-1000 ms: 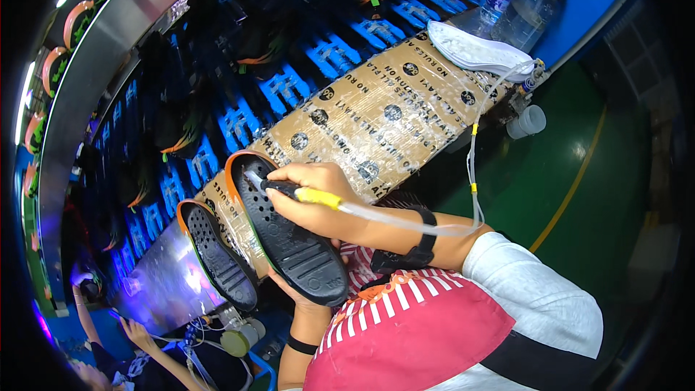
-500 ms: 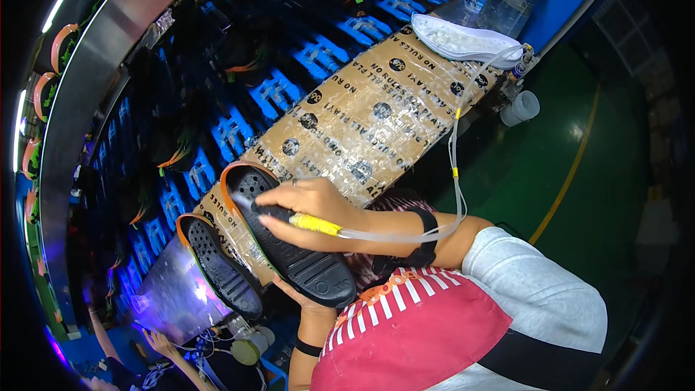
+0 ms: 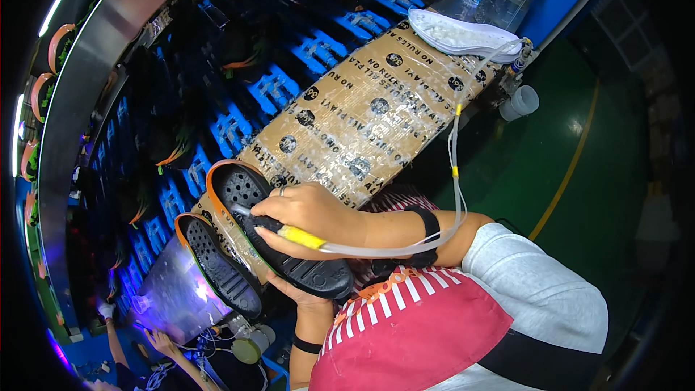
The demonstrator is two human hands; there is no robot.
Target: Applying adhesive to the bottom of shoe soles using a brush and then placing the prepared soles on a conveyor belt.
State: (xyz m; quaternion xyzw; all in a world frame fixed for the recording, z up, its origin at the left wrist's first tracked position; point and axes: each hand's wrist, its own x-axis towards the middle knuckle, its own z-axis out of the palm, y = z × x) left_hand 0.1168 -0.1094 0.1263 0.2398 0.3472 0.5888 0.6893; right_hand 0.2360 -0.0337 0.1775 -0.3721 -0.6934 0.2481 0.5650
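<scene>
A large black shoe sole with a raised orange rim and round holes at its toe end (image 3: 305,269) is held tilted above the near edge of a bench, its heel end toward the wearer's red apron (image 3: 420,318). It is supported low on its left side and from beneath by the left hand (image 3: 293,291), which is curled against it; most of that hand's fingers are hidden.

A slim black-and-yellow pen-shaped tool (image 3: 300,237) is gripped between the thumb and fingers of the right hand (image 3: 313,210). Its pale tip is pointed at the holed toe end; whether contact is made cannot be told. From its yellow end, a clear flexible tube (image 3: 376,251) is led over the right forearm and up to the bench's far right corner.

Just left of the held sole, a second black sole with an orange rim (image 3: 217,261) is seen lying apart from the hands. The bench is covered with brown printed cardboard under glossy tape (image 3: 340,127). At its far right end, a white shoe sole (image 3: 463,38) is placed near a large clear plastic jug (image 3: 512,0). Beyond the bench, a row of bright blue brackets (image 3: 275,89) is visible. At lower left, another person's bare hand (image 3: 163,344) is shown.
</scene>
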